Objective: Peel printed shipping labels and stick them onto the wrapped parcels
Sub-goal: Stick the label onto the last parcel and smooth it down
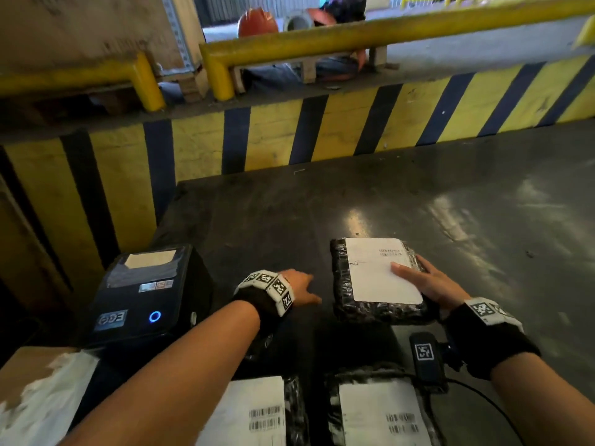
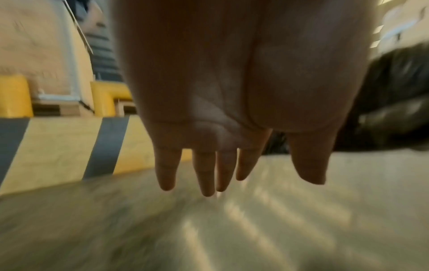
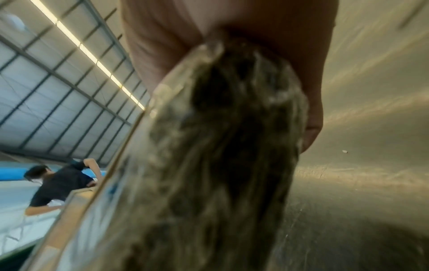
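Both hands are over the dark surface (image 1: 450, 194), doing different work. Right hand (image 1: 428, 284) grips the far parcel (image 1: 346, 304) at its right edge, thumb lying on the white label (image 1: 376, 272) and fingers curled under the black wrap; the right wrist view shows that wrap filling the palm, with one fingertip past its edge. Left hand (image 1: 297, 286) holds nothing, its fingers straight and slightly spread, hovering just left of that parcel and apart from it; the left wrist view confirms an empty palm above bare surface. Taking the printer (image 1: 141, 294) as landmark: the held parcel lies to its right, beyond the left hand, long axis running away from the person and tilted slightly left. Two more labelled parcels (image 1: 291, 410) (image 1: 380, 410) lie nearer the person, below and right of the printer, side by side. A fresh label (image 1: 149, 260) shows in the printer's slot, at its top. The label on the held parcel looks fully laid, so this parcel seems done and probably only needs setting aside. The coming move likely turns on the slot label: it lies left of the left hand, clearly nearer that hand than the right, which is occupied. Left forearm crosses the nearer parcels at a slant, wrist level, palm down; reaching the slot would mean swinging it back leftward.
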Demonstrator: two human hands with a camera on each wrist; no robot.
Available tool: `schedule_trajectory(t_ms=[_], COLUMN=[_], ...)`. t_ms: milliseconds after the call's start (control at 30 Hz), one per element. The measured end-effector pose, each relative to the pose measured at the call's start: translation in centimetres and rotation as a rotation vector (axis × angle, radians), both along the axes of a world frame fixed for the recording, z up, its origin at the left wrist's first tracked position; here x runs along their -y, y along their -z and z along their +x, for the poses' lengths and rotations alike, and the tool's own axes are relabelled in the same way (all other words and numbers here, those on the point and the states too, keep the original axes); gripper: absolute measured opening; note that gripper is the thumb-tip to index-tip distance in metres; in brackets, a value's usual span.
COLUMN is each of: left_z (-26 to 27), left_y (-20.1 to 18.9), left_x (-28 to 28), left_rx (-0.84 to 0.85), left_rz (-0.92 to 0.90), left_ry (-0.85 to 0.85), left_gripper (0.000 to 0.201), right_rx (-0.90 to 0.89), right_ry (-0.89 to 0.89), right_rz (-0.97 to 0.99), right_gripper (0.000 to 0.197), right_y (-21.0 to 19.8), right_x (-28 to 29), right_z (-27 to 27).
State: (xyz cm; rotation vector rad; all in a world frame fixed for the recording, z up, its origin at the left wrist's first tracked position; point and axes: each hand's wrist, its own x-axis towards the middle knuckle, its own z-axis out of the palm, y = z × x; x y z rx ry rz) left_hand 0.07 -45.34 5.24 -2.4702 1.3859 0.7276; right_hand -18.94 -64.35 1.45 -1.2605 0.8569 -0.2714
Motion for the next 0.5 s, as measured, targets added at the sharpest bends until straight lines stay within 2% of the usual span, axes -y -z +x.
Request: schedule_trajectory(t_ms=[33, 133, 167, 300, 400, 500], left_z=[-1.1, -4.7, -6.0, -11.5, -14.4, -16.7], left_y=[-1.8, -5.6, -6.1, -5.8, -4.4, -3.1], left_x=[-0.8, -5.1, -6.9, -14.2, -18.4, -21.3], left_rx=[0.016, 0.004, -0.002, -0.042, -0.069, -0.027], left_rz=[-0.103, -0.305, -0.327, -0.249, -0.182, -0.119], left_ry=[0.014, 0.030, 0.040, 0.038, 0.023, 0.052], left_gripper=[0.066, 0.068, 0.070, 0.075, 0.077, 0.076], right_rx=[0.035, 0.188, 0.213, 0.285, 0.242, 0.198], right_ry=[0.012, 0.095, 0.115, 0.175, 0.196, 0.203], right_rz=[0.016, 0.078, 0.083, 0.034, -0.022, -0.040], right_gripper=[0.083, 0.037, 0.032, 0.046, 0.038, 0.034], right_y=[-0.4, -1.7, -2.1, -2.7, -3.1, -3.2], right_x=[-0.9, -4.4, -5.7, -10.4, -13.7, -16.9], right_z=[-1.3, -5.1, -6.3, -10.5, -13.4, -15.9])
